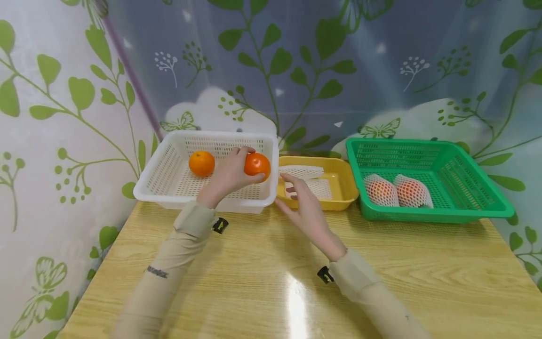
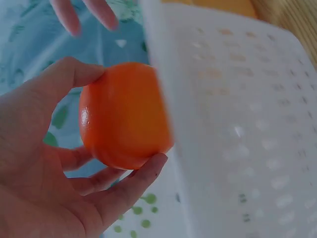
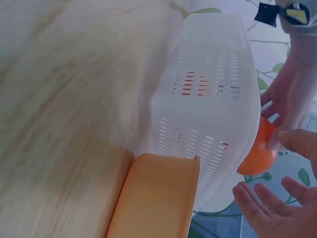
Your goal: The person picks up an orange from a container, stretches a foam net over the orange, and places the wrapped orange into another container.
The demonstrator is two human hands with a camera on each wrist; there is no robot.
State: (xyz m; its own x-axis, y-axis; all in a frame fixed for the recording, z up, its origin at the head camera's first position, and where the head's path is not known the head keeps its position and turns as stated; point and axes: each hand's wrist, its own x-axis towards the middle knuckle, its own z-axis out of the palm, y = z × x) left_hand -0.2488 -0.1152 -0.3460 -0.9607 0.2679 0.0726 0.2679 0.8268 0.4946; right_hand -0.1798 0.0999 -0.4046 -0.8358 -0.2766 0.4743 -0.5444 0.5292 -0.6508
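My left hand [image 1: 230, 176] grips a smooth, glossy, round orange-red fruit [image 1: 257, 165] over the right end of the white basket [image 1: 163, 197]. In the left wrist view, the thumb lies on one side of the fruit [image 2: 126, 116] and fingertips on the other; the basket wall hides part of it. An orange [image 1: 202, 163] lies in the basket to the left of this hand. My right hand [image 1: 306, 212], fingers spread and loosely bent, holds nothing. It hovers by the yellow tray [image 1: 345, 205], near the white basket's right rim. White foam nets [image 1: 319, 188] lie in that tray.
A green basket [image 1: 466, 215] stands at the right, with two round reddish fruits in white foam nets [image 1: 412, 191] inside. All three containers stand in a row along the back of the wooden table [image 1: 254, 282]. Behind them hangs a leaf-patterned curtain [image 1: 296, 94].
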